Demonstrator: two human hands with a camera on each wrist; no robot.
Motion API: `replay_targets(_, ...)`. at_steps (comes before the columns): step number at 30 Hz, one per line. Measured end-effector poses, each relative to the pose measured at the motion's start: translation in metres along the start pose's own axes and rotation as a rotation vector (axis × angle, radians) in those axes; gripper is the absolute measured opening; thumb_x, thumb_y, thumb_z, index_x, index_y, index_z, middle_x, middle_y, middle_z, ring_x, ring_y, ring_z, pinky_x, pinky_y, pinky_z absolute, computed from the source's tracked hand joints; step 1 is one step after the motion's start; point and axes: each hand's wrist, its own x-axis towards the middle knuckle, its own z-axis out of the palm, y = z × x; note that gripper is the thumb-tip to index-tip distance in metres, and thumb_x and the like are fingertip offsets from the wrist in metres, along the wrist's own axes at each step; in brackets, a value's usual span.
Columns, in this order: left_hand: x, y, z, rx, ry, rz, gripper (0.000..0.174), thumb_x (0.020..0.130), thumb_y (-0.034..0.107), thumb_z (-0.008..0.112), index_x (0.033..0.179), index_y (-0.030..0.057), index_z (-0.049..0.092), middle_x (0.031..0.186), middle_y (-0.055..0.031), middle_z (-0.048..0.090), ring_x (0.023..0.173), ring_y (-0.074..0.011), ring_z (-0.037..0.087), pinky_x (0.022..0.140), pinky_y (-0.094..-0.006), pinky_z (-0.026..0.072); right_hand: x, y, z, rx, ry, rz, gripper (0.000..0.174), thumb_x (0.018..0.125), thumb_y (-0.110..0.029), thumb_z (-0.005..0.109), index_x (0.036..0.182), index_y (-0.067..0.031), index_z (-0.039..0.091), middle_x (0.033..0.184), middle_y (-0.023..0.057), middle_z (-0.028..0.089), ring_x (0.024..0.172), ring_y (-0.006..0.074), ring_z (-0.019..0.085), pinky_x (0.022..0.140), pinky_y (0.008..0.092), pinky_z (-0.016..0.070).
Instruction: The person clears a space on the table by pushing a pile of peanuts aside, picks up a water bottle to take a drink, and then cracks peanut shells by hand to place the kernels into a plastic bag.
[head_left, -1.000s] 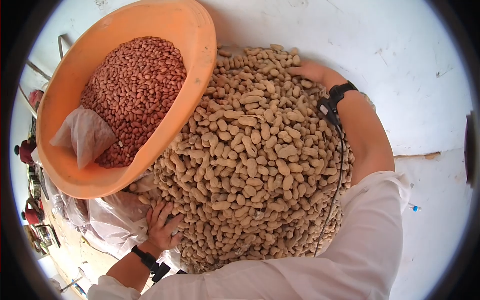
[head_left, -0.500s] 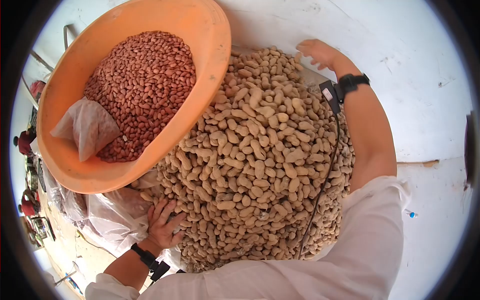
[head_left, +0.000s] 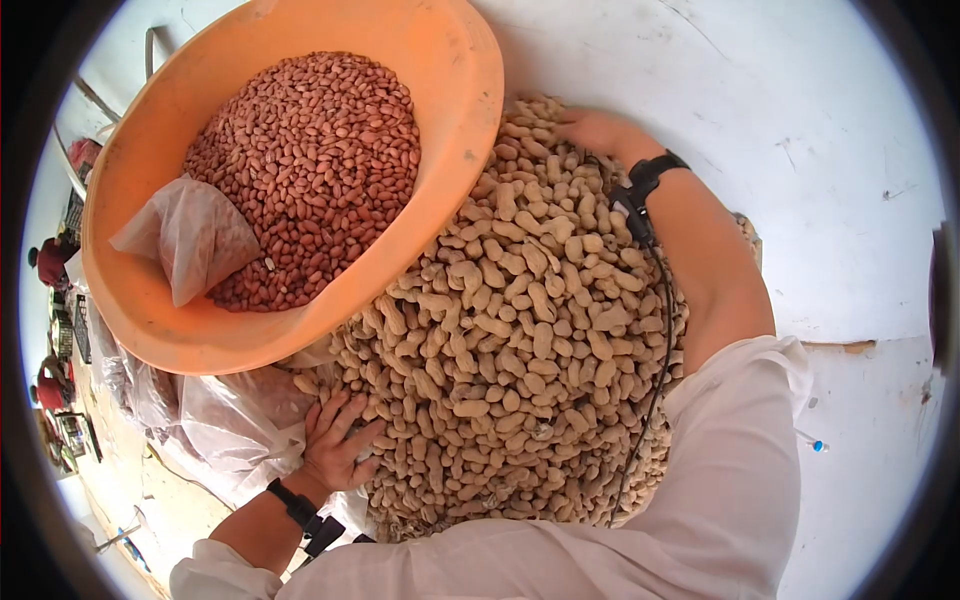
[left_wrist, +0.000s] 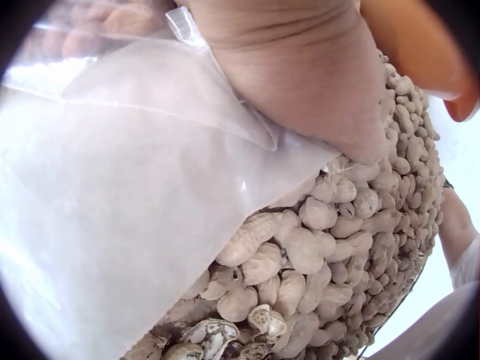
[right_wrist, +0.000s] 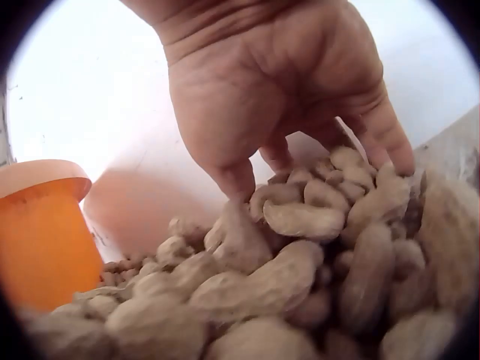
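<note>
My left hand (head_left: pixel 340 445) rests at the near left edge of the heap of unshelled peanuts (head_left: pixel 520 350), fingers spread, palm side down, beside the clear plastic bags (head_left: pixel 245 420). My right hand (head_left: pixel 605 135) is positioned at the far end of the heap, near the white wall (head_left: pixel 830 170). Its thumb and fingers are apart and point downward, with tips touching the unshelled peanuts; the right wrist view shows nuts lying between them. The orange tub (head_left: pixel 455 60) is located at the heap's far left side and contains red shelled peanuts (head_left: pixel 320 160) and a small bag (head_left: pixel 195 240).
</note>
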Motion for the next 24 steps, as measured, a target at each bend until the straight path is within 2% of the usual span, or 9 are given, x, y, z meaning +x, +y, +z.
replay_targets(2, 0.002, 0.000, 0.000, -0.006, 0.009, -0.001, 0.041, 0.076, 0.044, 0.056, 0.106, 0.0189, 0.066, 0.135, -0.0109, 0.043, 0.124, -0.0325, 0.037, 0.097, -0.0476, 0.0253, 0.003, -0.007, 0.014, -0.012, -0.042, -0.054, 0.054, 0.090, -0.044, 0.043, 0.133, -0.0120, 0.044, 0.141, 0.0111, 0.038, 0.126, 0.0296, 0.039, 0.106, 0.0377, 0.0298)
replay_targets(5, 0.001, 0.001, 0.001, -0.008, 0.009, -0.001, 0.041, 0.076, 0.044, 0.055, 0.107, 0.0187, 0.066, 0.135, -0.0109, 0.043, 0.124, -0.0326, 0.037, 0.097, -0.0481, 0.0252, -0.034, -0.052, 0.007, 0.143, -0.053, -0.014, 0.056, 0.089, -0.046, 0.045, 0.133, -0.0130, 0.044, 0.139, 0.0097, 0.040, 0.128, 0.0287, 0.037, 0.107, 0.0388, 0.0284)
replay_targets(8, 0.001, 0.000, 0.001, -0.003, 0.002, -0.008, 0.041, 0.076, 0.044, 0.056, 0.107, 0.0193, 0.066, 0.135, -0.0106, 0.043, 0.124, -0.0322, 0.037, 0.097, -0.0482, 0.0246, -0.056, -0.080, -0.016, 0.076, -0.198, -0.319, 0.057, 0.087, -0.046, 0.047, 0.134, -0.0136, 0.044, 0.139, 0.0111, 0.041, 0.129, 0.0288, 0.036, 0.107, 0.0379, 0.0280)
replay_targets(9, 0.000, 0.000, 0.001, -0.002, 0.002, -0.011, 0.041, 0.075, 0.043, 0.057, 0.107, 0.0196, 0.066, 0.136, -0.0105, 0.043, 0.125, -0.0319, 0.037, 0.097, -0.0482, 0.0244, -0.055, -0.088, -0.024, 0.033, -0.181, -0.340, 0.055, 0.088, -0.043, 0.048, 0.134, -0.0141, 0.043, 0.139, 0.0105, 0.040, 0.127, 0.0266, 0.039, 0.104, 0.0389, 0.0320)
replay_targets(11, -0.002, 0.000, 0.002, -0.002, -0.002, -0.013, 0.041, 0.073, 0.043, 0.058, 0.107, 0.0203, 0.066, 0.136, -0.0102, 0.043, 0.125, -0.0315, 0.036, 0.098, -0.0478, 0.0238, -0.039, -0.089, -0.052, 0.007, -0.095, -0.268, 0.050, 0.089, -0.040, 0.048, 0.130, -0.0118, 0.047, 0.132, 0.0120, 0.049, 0.119, 0.0251, 0.047, 0.097, 0.0393, 0.0377)
replay_targets(13, -0.002, -0.001, 0.003, -0.007, -0.002, -0.014, 0.041, 0.072, 0.041, 0.060, 0.108, 0.0211, 0.065, 0.136, -0.0100, 0.043, 0.126, -0.0311, 0.036, 0.099, -0.0471, 0.0230, 0.025, -0.065, -0.049, -0.220, 0.176, -0.173, 0.041, 0.087, -0.036, 0.048, 0.119, -0.0117, 0.059, 0.119, 0.0111, 0.059, 0.112, 0.0255, 0.053, 0.095, 0.0397, 0.0404)
replay_targets(14, -0.001, -0.001, 0.004, -0.011, -0.004, -0.013, 0.041, 0.072, 0.041, 0.060, 0.108, 0.0216, 0.065, 0.136, -0.0096, 0.043, 0.126, -0.0307, 0.036, 0.099, -0.0466, 0.0226, 0.056, -0.056, -0.043, -0.258, 0.244, -0.146, 0.041, 0.088, -0.036, 0.048, 0.118, -0.0117, 0.059, 0.119, 0.0111, 0.059, 0.112, 0.0256, 0.053, 0.094, 0.0397, 0.0405)
replay_targets(21, -0.004, -0.002, 0.003, -0.015, -0.024, -0.041, 0.041, 0.070, 0.041, 0.063, 0.108, 0.0252, 0.065, 0.134, -0.0063, 0.045, 0.125, -0.0275, 0.038, 0.103, -0.0445, 0.0196, 0.158, -0.040, 0.019, 0.099, 0.147, -0.191, 0.040, 0.088, -0.036, 0.048, 0.118, -0.0116, 0.059, 0.119, 0.0111, 0.059, 0.110, 0.0263, 0.054, 0.093, 0.0401, 0.0414)
replay_targets(24, -0.003, -0.002, 0.004, -0.028, -0.010, -0.032, 0.040, 0.070, 0.040, 0.063, 0.107, 0.0252, 0.066, 0.134, -0.0060, 0.045, 0.125, -0.0274, 0.038, 0.103, -0.0448, 0.0203, 0.131, -0.024, 0.015, 0.096, 0.117, -0.099, 0.041, 0.088, -0.038, 0.048, 0.118, -0.0120, 0.059, 0.119, 0.0117, 0.058, 0.110, 0.0268, 0.054, 0.093, 0.0401, 0.0413)
